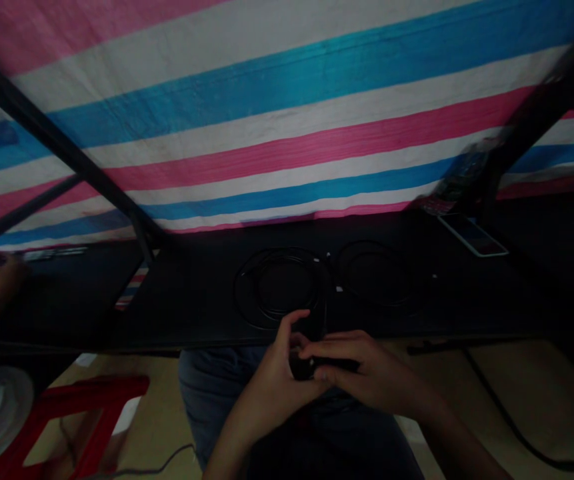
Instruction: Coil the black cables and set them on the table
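Note:
My left hand (279, 373) curves around a small black object (301, 367), index finger raised and thumb toward the right hand. My right hand (367, 370) meets it from the right, its fingers closed on a slim black piece (337, 363) pointing toward the left palm. Both hands are just in front of the table edge, above my lap. Darkness hides what kind of things these are and whether they are joined. Just beyond the hands lies a coiled black cable (267, 310); a strand drops from its right side toward my fingers.
A second coil of black cable (379, 303) lies on the black table (187, 300). A phone (474, 235) rests at the back right by a clear plastic bag (461, 173). A co-worker's hand (1, 280) is at far left. Below it stands a red stool (91, 400).

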{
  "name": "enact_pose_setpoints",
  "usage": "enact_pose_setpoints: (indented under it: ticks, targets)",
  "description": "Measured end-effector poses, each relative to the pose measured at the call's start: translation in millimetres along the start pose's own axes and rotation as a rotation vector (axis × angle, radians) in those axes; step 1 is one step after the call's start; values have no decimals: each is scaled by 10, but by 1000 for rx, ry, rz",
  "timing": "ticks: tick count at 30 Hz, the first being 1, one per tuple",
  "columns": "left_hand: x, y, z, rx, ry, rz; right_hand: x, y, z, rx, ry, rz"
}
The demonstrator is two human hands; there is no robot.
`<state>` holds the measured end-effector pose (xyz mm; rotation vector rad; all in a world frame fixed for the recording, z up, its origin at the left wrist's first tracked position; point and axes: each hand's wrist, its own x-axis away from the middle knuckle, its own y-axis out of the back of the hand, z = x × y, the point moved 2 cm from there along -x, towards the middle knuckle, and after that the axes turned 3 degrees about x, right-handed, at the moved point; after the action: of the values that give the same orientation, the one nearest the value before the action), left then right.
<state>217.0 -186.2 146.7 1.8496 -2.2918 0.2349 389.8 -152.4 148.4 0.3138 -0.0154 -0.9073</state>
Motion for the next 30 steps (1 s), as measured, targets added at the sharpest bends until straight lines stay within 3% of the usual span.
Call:
enact_pose_setpoints:
  ticks: [3, 6, 9, 12, 14, 16, 18, 21, 23, 26, 30]
  targets:
    - [-23, 34, -12, -14, -23, 20, -4, 98, -18, -21, 27, -97]
    - [-42, 88, 40, -60, -21, 17, 42, 219, -103, -66, 4, -287]
    - [-47, 93, 174, -38, -16, -11, 128, 297, -218, -161, -65, -467]
    - [-128, -4, 367, 107, 36, -76, 172, 351, -306, -203, -153, -509]
    - [-306, -110, 464, 175, 63, -121, 154, 444, -363, -107, -183, -531]
    - [-615, -217, 486, 111, 22, -110, 102, 609, -467, 28, -190, -609]
    - [-1009, -288, 442, -139, -142, -146, 28, 818, -644, 134, -176, -694]
    - [-1568, -347, 421, -233, -261, -275, -82, 1104, -998, 351, -104, -704]
    - [-1803, -401, 458, -290, -319, -329, -113, 1241, -1223, 524, -90, -711]
    - [-1908, -506, 560, -376, -376, -328, -88, 1351, -1441, 681, -97, -754]
    - [-1827, -568, 605, -465, -402, -316, -17, 1389, -1513, 649, -100, -751]
